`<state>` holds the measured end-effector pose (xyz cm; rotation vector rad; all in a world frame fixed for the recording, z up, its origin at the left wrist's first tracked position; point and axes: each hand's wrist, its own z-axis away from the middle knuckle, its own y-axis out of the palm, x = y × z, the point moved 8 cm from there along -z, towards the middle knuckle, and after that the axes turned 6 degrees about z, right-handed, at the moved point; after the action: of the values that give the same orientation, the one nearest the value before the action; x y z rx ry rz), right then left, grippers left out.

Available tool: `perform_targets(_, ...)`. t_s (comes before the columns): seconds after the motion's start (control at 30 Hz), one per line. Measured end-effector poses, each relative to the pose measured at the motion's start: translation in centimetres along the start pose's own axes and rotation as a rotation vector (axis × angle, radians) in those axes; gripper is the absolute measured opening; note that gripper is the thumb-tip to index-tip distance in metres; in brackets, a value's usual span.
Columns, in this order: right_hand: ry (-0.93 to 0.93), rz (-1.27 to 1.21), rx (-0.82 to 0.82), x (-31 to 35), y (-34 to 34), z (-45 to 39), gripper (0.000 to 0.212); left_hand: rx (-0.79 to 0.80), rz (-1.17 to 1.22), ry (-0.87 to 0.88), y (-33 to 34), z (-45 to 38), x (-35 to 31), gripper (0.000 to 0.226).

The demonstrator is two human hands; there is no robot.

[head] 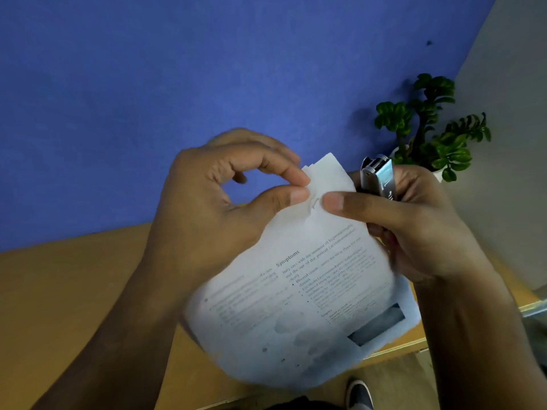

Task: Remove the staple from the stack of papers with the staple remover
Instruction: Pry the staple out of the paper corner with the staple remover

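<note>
White papers (pixel 299 294) held up over a wooden table (pixel 74 291), both hands on their stapled corner.

One stack, its long axis running from lower left up to the corner at upper right; one staple (pixel 314 203) sits there, between the two thumbs. The left hand (pixel 213 202) pinches the corner with thumb and forefinger. The right hand (pixel 414 220) presses its thumb on the sheet, fingers wrapped round one metal remover (pixel 377 179), standing upright just beside the papers' right edge.
</note>
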<state>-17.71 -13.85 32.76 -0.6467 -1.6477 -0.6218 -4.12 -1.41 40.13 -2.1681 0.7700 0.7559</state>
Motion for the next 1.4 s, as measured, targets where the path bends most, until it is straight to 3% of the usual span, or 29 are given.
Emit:
perform_targets(0.1,-0.018,-0.003,-0.105,0.0,-0.2,0.3,0.063,-0.143,-0.2,0.04,-0.9,1.4,-0.8,0.008)
perform_targets(0.3,-0.012,0.042,-0.194,-0.1,-0.2,0.5,0.063,-0.165,-0.119,0.005,0.6,2.6,-0.4,0.004)
perform_targets(0.63,-0.097,0.09,-0.143,0.3,0.8,0.5,0.088,-0.211,-0.045,-0.032,1.0,2.4,0.6,0.006)
perform_targets(0.9,-0.12,0.11,-0.099,0.5,1.0,0.5,0.09,-0.181,-0.057,-0.013,1.3,2.3,0.4,0.007)
perform_targets(1.23,-0.137,-0.011,-0.163,0.0,1.1,0.7,0.061,-0.246,-0.164,0.094,1.9,2.5,0.0,0.006)
perform_targets(1.4,-0.135,-0.067,-0.205,-0.5,0.9,0.9,0.03,-0.259,-0.076,0.073,2.2,2.4,0.4,0.007)
